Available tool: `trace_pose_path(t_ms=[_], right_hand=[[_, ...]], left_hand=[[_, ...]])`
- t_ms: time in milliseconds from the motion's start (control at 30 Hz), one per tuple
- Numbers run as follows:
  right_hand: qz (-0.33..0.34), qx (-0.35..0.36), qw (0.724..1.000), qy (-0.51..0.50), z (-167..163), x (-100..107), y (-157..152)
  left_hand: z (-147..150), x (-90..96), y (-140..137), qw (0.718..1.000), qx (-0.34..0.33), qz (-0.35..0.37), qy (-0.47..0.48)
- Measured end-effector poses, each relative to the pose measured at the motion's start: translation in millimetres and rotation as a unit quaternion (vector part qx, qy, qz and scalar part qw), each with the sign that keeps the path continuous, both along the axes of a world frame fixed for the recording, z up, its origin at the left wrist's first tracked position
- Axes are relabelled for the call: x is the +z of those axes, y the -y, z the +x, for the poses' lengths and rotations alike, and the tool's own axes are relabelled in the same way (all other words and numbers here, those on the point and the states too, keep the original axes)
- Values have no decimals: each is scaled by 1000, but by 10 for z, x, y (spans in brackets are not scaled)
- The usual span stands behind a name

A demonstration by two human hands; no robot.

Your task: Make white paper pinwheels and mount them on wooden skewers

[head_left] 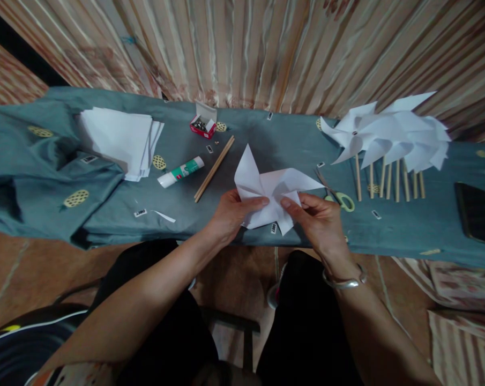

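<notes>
"How many pieces are being held?"
"One paper pinwheel [275, 182], at the near edge of the table [294, 142]; the left hand [229, 214] pinches its left side, the right hand [321, 219] pinches its right."
"And around it?"
"One pair of scissors [338, 197], one glue stick [181, 171], one red box [210, 129], two loose sticks [214, 168], one phone [477, 212]."
"The other pinwheels [395, 131]?"
"Overlapping, too bunched to count; eight handles [397, 182] show below."
</notes>
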State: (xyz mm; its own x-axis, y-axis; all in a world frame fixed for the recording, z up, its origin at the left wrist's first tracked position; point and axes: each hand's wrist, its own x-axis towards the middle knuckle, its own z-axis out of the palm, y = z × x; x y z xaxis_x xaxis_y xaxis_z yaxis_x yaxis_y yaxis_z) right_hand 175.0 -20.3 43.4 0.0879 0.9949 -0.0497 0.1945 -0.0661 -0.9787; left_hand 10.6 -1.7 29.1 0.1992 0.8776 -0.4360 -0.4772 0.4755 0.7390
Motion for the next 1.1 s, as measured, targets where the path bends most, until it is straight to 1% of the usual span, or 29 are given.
trace_pose_path(t_ms=[133, 333, 567, 633, 700, 767, 833, 900, 1000, 1067, 1100], right_hand=[[16, -17, 1000, 10, -19, -7, 3], [48, -6, 998, 40, -23, 8, 18], [43, -19, 997, 56, -38, -15, 31], [57, -15, 995, 77, -26, -11, 46], [82, -9, 989, 127, 1, -2, 69], [119, -7, 973, 200, 35, 12, 95], [174, -1, 944, 279, 64, 26, 118], [245, 14, 903, 353, 77, 39, 135], [344, 29, 831, 436, 67, 60, 149], [373, 30, 798, 473, 53, 76, 155], [376, 31, 789, 485, 47, 83, 157]], left_hand=[[4, -9, -3, 1000, 8, 3, 0], [1, 1, -4, 1000, 6, 0, 4], [14, -10, 4, 1000, 12, 1, -3], [11, -16, -1, 1000, 11, 2, 2], [0, -17, -10, 1000, 13, 1, 6], [-17, -11, -21, 1000, 21, -4, 8], [-31, 1, -30, 1000, 26, -9, 13], [-37, 15, -34, 999, 25, -12, 20], [-22, 30, -29, 999, 24, -19, 29], [-4, 34, -21, 999, 23, -25, 34], [5, 35, -17, 999, 23, -27, 36]])
